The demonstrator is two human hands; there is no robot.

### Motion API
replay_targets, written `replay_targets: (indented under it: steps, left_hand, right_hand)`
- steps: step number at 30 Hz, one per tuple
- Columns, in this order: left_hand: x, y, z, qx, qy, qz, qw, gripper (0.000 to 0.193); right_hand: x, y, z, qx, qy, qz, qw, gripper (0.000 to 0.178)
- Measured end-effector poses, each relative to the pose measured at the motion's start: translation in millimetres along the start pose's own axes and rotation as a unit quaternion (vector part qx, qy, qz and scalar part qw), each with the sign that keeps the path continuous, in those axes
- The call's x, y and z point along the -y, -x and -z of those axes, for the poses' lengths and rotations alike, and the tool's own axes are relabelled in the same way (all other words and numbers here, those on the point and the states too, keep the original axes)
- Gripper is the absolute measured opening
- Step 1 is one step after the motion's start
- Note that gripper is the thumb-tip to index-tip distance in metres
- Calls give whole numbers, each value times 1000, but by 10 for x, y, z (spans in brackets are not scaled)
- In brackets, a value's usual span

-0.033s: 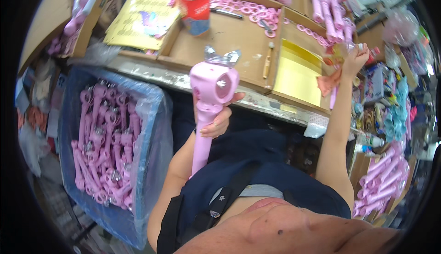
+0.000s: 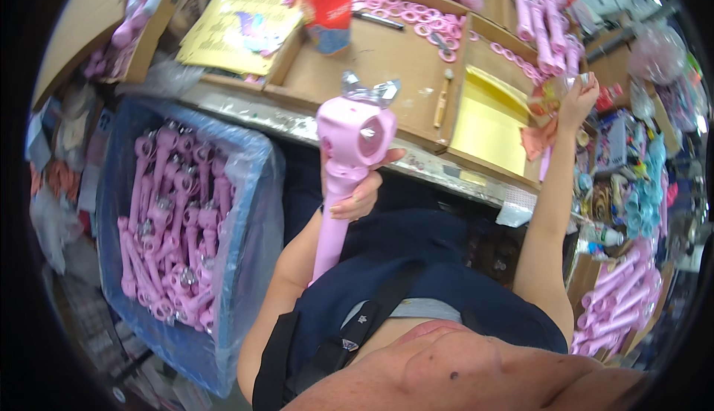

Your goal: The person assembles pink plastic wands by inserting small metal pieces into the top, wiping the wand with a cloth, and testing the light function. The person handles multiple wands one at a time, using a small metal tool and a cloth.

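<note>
My left hand (image 2: 358, 197) is wrapped round the handle of a pink toy wand (image 2: 343, 177), held upright in front of my body. The wand's round head has an oval opening with a shiny piece inside, and a silver crown-shaped piece (image 2: 370, 90) sits on top. At the far right my right hand (image 2: 579, 104) is reached out over the table's right side, fingers curled closed. What it grips, if anything, is too small to make out. Beside it are a clear container with yellowish contents (image 2: 549, 94) and an orange cloth (image 2: 537, 140).
A blue plastic-lined bin (image 2: 256, 180) on the left holds many similar pink wands. Cardboard trays (image 2: 379, 106) on the table carry pink rings (image 2: 428, 18), a red-labelled bottle (image 2: 327, 11), a pen and yellow paper (image 2: 491, 124). Pink tubes (image 2: 617, 292) fill a box at right.
The whole view has shifted a little, so things appear slightly further right. Both hands keep nearly the same pose, the left one still round the toy wand.
</note>
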State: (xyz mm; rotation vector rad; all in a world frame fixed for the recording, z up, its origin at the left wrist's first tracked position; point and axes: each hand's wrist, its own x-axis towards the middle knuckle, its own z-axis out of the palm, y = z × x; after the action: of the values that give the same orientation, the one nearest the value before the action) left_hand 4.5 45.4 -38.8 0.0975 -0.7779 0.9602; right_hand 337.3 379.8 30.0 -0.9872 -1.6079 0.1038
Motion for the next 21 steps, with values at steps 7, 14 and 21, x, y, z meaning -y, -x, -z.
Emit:
replay_targets:
  steps: [7,14,21]
  left_hand:
    - [25,-30,51,28,40,14,999,106]
    - [31,-35,-344,-230,-360,-139,893,87]
    - [278,-274,-724,-421,-645,-158,618,69]
  right_hand:
    - [-74,267,-33,-9,65,10,998,41]
    - [637,455,153,-242,-115,-98,958,33]
    - [2269,1429,-248,86,-420,-236,872,32]
